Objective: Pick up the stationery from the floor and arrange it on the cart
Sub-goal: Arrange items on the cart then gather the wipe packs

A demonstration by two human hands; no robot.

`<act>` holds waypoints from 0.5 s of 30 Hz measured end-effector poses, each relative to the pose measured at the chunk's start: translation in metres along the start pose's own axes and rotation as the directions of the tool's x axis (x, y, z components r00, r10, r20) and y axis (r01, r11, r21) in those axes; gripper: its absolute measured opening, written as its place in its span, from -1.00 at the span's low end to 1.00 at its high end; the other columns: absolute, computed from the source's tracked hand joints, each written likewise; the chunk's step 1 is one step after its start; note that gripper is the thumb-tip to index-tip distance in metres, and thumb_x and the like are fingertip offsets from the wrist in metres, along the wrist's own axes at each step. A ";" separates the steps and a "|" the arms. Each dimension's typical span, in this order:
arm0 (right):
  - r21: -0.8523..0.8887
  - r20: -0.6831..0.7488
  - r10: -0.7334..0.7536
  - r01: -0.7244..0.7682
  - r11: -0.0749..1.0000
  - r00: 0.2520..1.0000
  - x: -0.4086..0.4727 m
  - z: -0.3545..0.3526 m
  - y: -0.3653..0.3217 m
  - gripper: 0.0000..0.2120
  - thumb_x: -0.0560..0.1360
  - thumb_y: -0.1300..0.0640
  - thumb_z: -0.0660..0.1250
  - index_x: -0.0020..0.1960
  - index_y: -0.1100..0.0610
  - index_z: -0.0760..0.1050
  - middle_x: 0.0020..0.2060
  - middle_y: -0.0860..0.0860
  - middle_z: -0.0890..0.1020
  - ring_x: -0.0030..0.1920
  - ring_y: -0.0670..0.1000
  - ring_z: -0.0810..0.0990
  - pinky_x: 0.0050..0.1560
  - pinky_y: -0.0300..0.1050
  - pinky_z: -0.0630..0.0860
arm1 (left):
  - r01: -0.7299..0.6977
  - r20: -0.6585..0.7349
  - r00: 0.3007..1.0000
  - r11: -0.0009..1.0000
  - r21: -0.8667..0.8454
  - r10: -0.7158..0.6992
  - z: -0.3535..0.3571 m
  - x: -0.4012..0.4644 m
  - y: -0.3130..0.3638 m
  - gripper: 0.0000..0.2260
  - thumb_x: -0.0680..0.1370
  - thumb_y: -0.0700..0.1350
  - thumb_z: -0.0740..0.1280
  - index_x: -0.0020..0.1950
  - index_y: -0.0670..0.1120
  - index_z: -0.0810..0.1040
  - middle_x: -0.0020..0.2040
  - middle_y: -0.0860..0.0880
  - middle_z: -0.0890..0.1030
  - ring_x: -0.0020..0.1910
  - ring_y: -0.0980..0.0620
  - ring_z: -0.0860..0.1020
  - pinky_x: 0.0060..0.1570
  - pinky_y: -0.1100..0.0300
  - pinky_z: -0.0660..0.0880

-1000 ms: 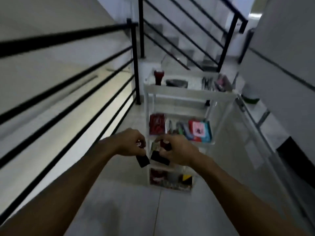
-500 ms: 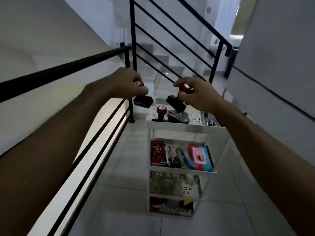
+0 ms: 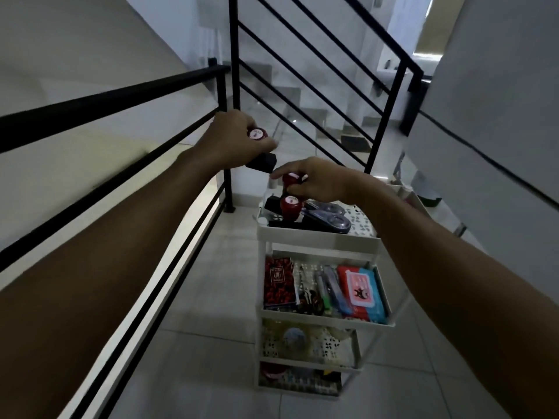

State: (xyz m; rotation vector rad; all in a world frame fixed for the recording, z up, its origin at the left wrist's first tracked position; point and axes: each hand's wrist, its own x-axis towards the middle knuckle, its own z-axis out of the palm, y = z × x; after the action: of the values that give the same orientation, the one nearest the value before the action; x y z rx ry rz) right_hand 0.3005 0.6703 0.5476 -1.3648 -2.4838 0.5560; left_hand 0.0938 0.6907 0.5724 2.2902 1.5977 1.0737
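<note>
Both arms are stretched out forward, bare forearms coming in from the bottom corners and angling toward each other. Left hand point(image 3: 234, 137) sits higher up, knuckles facing up and fingers curled round the red knob of a stamp point(image 3: 260, 148), whose black base pokes out below the fist. Right hand point(image 3: 314, 179) is lower and a bit to the right, wrist bent down, fingertips and thumb pinching the red handle of a second stamp point(image 3: 291, 180), and the two hands are close but not touching.

Three red-knobbed stamps point(image 3: 291, 204) — one white cart point(image 3: 320, 241) — two hands point(image 3: 233, 140).
</note>
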 end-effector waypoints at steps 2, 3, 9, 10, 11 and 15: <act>-0.009 0.119 0.006 -0.005 1.000 0.993 -0.001 -0.010 0.000 -0.55 0.54 0.21 0.32 0.37 -0.12 0.44 0.29 -0.08 0.51 0.15 -0.09 0.54 0.06 -0.32 0.43 | 0.007 0.034 0.999 1.000 -0.025 -0.006 0.009 0.000 0.010 -0.56 0.38 0.25 0.41 -0.14 -0.15 0.65 -0.24 -0.11 0.66 -0.23 -0.02 0.63 -0.25 0.05 0.56; -0.005 0.154 0.024 -0.024 1.000 0.988 -0.002 -0.013 0.001 -0.56 0.53 0.22 0.33 0.36 -0.10 0.45 0.24 -0.08 0.54 0.11 -0.07 0.58 -0.04 -0.35 0.45 | 0.009 0.056 0.998 1.000 -0.027 -0.008 0.014 0.000 0.016 -0.55 0.39 0.25 0.41 -0.19 -0.17 0.64 -0.28 -0.12 0.65 -0.26 -0.04 0.63 -0.27 0.03 0.55; 0.267 0.174 0.090 -0.135 0.954 0.981 -0.002 -0.018 0.022 -0.76 0.36 0.29 0.51 -0.02 0.16 0.55 -0.14 0.09 0.72 -0.13 0.00 0.69 -0.15 -0.23 0.63 | 0.045 0.064 0.997 0.999 -0.006 -0.045 0.041 0.010 0.021 -0.66 0.41 0.21 0.42 -0.37 0.00 0.46 -0.43 0.09 0.50 -0.47 0.26 0.46 -0.52 0.39 0.24; 0.285 0.166 0.109 -0.154 0.946 0.980 -0.004 -0.019 0.027 -0.72 0.34 0.27 0.53 0.00 0.18 0.53 -0.11 0.13 0.71 -0.08 0.05 0.70 -0.07 -0.13 0.65 | 0.046 0.077 0.996 0.999 -0.004 -0.046 0.043 0.009 0.020 -0.70 0.39 0.20 0.43 -0.33 0.01 0.50 -0.39 0.10 0.53 -0.42 0.27 0.48 -0.49 0.38 0.27; 0.293 0.145 0.145 -0.182 0.939 0.979 -0.006 -0.020 0.032 -0.64 0.34 0.24 0.54 0.06 0.19 0.48 -0.07 0.15 0.70 -0.03 0.11 0.69 0.00 -0.02 0.64 | 0.044 0.104 0.994 0.999 -0.009 -0.043 0.046 0.009 0.021 -0.73 0.38 0.20 0.44 -0.28 0.02 0.54 -0.35 0.10 0.56 -0.38 0.27 0.50 -0.47 0.37 0.30; 0.346 -0.025 0.217 -0.195 0.918 0.976 -0.012 -0.014 0.042 -0.50 0.40 0.23 0.49 0.26 0.07 0.38 0.07 0.03 0.60 0.06 0.06 0.62 0.13 0.06 0.59 | 0.010 0.287 0.958 1.000 -0.011 -0.007 0.055 0.010 0.028 -0.66 0.40 0.25 0.41 -0.15 -0.04 0.62 -0.26 0.02 0.64 -0.28 0.12 0.60 -0.39 0.28 0.38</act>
State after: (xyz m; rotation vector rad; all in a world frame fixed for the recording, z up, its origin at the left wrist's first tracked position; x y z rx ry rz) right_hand 0.3443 0.6835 0.5407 -1.4801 -2.0794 0.9259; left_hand 0.1512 0.7018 0.5508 2.3011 1.4789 0.7049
